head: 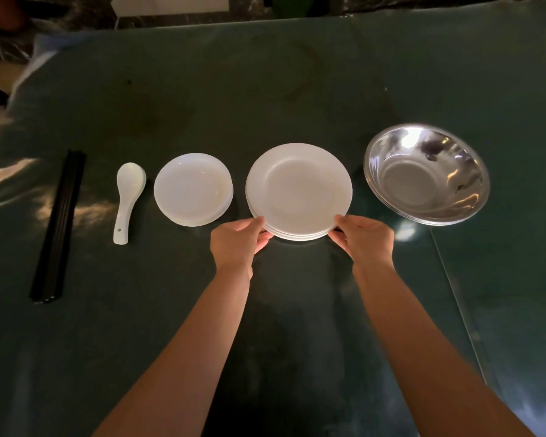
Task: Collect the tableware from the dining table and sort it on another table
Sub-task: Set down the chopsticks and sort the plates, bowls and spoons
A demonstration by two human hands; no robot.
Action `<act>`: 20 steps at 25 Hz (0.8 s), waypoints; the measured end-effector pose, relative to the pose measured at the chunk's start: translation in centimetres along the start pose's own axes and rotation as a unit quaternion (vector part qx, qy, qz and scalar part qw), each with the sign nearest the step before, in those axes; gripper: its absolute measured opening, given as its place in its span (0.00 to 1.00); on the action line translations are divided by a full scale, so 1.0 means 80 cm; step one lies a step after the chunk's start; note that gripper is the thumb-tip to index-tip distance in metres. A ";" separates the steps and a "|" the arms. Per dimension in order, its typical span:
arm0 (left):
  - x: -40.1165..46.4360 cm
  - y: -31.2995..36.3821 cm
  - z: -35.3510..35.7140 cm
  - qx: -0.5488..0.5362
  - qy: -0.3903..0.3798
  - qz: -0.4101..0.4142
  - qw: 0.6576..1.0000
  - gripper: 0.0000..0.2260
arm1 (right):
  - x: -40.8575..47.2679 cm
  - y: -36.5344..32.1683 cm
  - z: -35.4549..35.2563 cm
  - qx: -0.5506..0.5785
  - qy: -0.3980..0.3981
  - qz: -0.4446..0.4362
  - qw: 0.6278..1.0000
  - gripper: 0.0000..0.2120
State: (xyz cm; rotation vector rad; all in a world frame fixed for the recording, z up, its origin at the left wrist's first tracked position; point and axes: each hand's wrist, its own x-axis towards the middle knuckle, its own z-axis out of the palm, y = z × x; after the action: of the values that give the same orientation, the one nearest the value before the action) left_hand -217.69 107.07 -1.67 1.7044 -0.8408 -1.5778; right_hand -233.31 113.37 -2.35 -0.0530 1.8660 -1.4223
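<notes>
A stack of large white plates (298, 190) sits on the dark green table (234, 89) in front of me. My left hand (237, 242) grips the stack's near left rim and my right hand (364, 239) grips its near right rim. Left of it lies a stack of smaller white plates (193, 189). Further left are stacked white ceramic spoons (127, 197) and a bundle of black chopsticks (59, 225). To the right of the large plates stands a nested stack of steel bowls (426, 173).
The tableware lies in one row across the table. A seam in the table covering (454, 279) runs down the right side. The table's far edge borders a marble floor (0, 48) at the upper left.
</notes>
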 end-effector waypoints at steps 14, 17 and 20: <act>0.033 0.037 -0.179 0.176 0.090 0.183 0.963 0.11 | -0.088 -0.009 0.105 -0.312 -0.117 -0.299 0.894 0.18; 0.069 0.075 -0.171 0.232 0.009 0.188 0.954 0.16 | -0.074 -0.026 0.152 -0.386 -0.145 -0.284 0.866 0.20; 0.080 0.087 -0.165 0.307 -0.065 0.244 0.917 0.18 | -0.072 -0.025 0.168 -0.449 -0.160 -0.317 0.820 0.17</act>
State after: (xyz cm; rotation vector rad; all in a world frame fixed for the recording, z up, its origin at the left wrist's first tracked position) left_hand -204.22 98.40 1.09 1.6013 -1.8191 -1.1460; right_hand -222.18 104.50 1.46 -1.3977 2.1340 -0.6781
